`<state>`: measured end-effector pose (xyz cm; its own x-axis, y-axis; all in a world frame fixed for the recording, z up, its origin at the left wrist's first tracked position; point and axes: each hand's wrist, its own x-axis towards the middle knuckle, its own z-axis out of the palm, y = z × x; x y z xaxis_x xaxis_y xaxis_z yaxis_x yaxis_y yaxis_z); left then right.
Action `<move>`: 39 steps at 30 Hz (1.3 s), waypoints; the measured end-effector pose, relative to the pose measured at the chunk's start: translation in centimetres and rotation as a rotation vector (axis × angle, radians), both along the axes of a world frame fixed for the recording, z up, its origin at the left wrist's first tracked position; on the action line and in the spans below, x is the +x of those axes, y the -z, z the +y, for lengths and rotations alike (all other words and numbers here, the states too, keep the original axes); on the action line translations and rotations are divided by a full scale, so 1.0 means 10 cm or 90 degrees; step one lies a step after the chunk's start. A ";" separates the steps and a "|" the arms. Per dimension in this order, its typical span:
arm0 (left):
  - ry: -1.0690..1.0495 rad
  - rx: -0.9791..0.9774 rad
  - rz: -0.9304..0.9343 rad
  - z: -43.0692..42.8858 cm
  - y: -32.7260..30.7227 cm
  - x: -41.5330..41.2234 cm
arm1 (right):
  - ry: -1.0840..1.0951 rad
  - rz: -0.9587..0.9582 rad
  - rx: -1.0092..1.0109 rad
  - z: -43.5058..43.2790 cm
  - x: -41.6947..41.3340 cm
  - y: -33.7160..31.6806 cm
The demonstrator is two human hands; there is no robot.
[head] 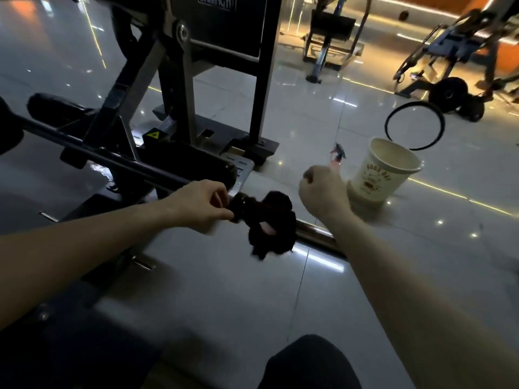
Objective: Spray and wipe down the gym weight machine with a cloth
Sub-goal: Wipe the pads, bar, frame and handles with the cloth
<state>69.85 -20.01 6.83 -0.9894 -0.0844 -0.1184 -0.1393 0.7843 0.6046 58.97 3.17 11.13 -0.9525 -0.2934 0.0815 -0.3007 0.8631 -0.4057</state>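
Under both hands, glossy pale tiled floor. Beyond left hand, black steel-framed weight machine. From left hand leftward, its long metal bar. Just past right hand, cream printed paper cup, upright. Between hands, dark fuzzy cloth, draped over bar, pinched at one edge by left hand. Right hand curled in fist, perhaps round something small; too blurred to tell.

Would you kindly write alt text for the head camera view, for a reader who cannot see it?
A person's left hand pinches a dark cloth held on the low metal bar of a weight machine. The right hand hovers curled nearby, its contents unclear, beside a paper cup on the glossy tiled floor.
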 end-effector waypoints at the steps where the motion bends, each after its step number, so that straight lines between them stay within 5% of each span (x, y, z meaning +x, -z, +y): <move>1: 0.006 -0.051 0.069 0.00 0.05 -0.03 | -0.070 0.012 -0.011 -0.08 0.10 0.04; 4: 0.116 -0.300 0.227 0.01 0.18 -0.17 | -0.282 0.008 0.173 -0.41 0.41 0.23; 6: 0.174 -0.418 0.238 -0.02 0.26 -0.28 | -0.297 0.060 0.333 -0.54 0.45 0.53; 9: 0.208 -0.439 0.209 -0.06 0.32 -0.38 | -0.240 0.071 0.340 -0.63 0.29 0.75; 13: 0.234 -0.442 0.217 -0.09 0.35 -0.46 | -0.247 -0.201 0.336 -0.75 -0.08 0.62; 16: 0.247 -0.454 0.199 -0.10 0.35 -0.52 | -0.220 -0.504 0.205 -0.75 -0.35 0.56; 19: 0.252 -0.499 0.186 -0.07 0.34 -0.56 | -0.204 -0.612 0.191 -0.77 -0.45 0.53; 22: 0.251 -0.496 0.177 -0.06 0.30 -0.56 | -0.212 -0.445 0.217 -0.83 -0.32 0.61; 27: 0.228 -0.504 0.171 -0.03 0.30 -0.54 | -0.165 0.279 0.259 -0.80 0.29 1.20; 29: 0.213 -0.519 0.165 0.01 0.30 -0.56 | -0.168 0.327 0.234 -0.79 0.28 1.22; 33: 0.192 -0.520 0.137 0.03 0.26 -0.56 | -0.256 0.001 0.259 -0.74 0.10 0.83; 37: 0.181 -0.527 0.112 0.06 0.23 -0.53 | -0.208 -0.424 0.217 -0.55 -0.28 0.55; 39: 0.169 -0.524 0.108 0.07 0.23 -0.52 | -0.181 -0.531 0.214 -0.41 -0.37 0.49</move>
